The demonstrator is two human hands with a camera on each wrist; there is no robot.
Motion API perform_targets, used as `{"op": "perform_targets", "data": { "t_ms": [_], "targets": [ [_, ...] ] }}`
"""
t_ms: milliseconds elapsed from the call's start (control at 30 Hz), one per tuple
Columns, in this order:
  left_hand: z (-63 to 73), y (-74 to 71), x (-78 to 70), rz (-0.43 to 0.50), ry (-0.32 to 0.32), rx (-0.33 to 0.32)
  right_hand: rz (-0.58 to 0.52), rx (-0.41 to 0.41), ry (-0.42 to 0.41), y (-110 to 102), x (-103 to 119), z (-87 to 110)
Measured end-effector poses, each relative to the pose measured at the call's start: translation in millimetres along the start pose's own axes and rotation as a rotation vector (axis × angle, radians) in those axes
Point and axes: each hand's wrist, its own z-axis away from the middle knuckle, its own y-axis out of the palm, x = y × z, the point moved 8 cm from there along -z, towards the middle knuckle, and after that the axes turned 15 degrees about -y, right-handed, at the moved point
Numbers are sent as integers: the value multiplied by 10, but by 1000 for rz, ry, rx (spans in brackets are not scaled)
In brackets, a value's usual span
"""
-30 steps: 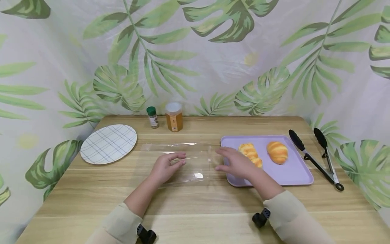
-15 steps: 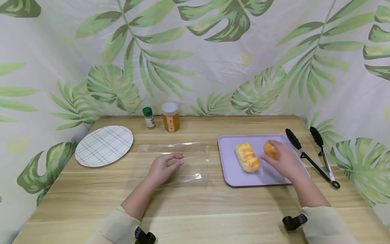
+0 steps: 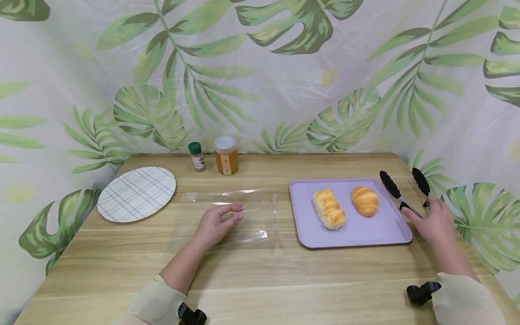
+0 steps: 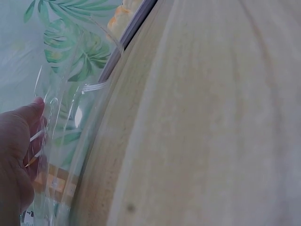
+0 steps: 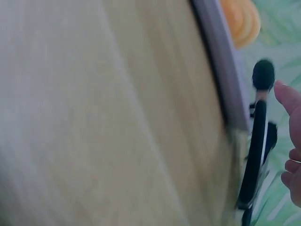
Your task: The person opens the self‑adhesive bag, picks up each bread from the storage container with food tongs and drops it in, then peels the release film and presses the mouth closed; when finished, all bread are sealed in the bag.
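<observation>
My right hand point(image 3: 436, 225) is over a pair of tongs point(image 3: 390, 185) at the table's right side, with thumb and fingers spread apart. It hides most of the handles from the head view. In the right wrist view the black-tipped tongs point(image 5: 254, 160) stand just beside the thumb, outside the grasp. A clear, shiny plastic piece point(image 3: 262, 205) lies mid-table, see-through to the wood. Over its left part is my left hand point(image 3: 215, 225), fingers loosely bent and a gap between thumb and forefinger. The left wrist view shows that hand point(image 4: 19, 150) beside the glossy plastic point(image 4: 66, 122).
A lilac tray point(image 3: 365, 237) bears a long bread point(image 3: 329, 209) and a round bread roll point(image 3: 364, 201). At the left is a checked plate point(image 3: 137, 194). Toward the back stand a green-capped shaker point(image 3: 197, 157) and an amber jar point(image 3: 226, 156). Behind hangs a leaf-print cloth point(image 3: 284, 90).
My right hand has moved right, from the tray's left edge past the round roll to the tongs. Both breads remain on the tray. The left hand has stayed by the plastic.
</observation>
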Motion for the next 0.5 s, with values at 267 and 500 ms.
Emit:
{"op": "perform_targets", "data": {
  "t_ms": [267, 500],
  "targets": [
    [28, 8, -18, 3, 4, 15, -10, 61, 119, 78, -263, -14],
    [49, 19, -51, 5, 9, 14, -38, 87, 227, 112, -412, 6]
  ]
}}
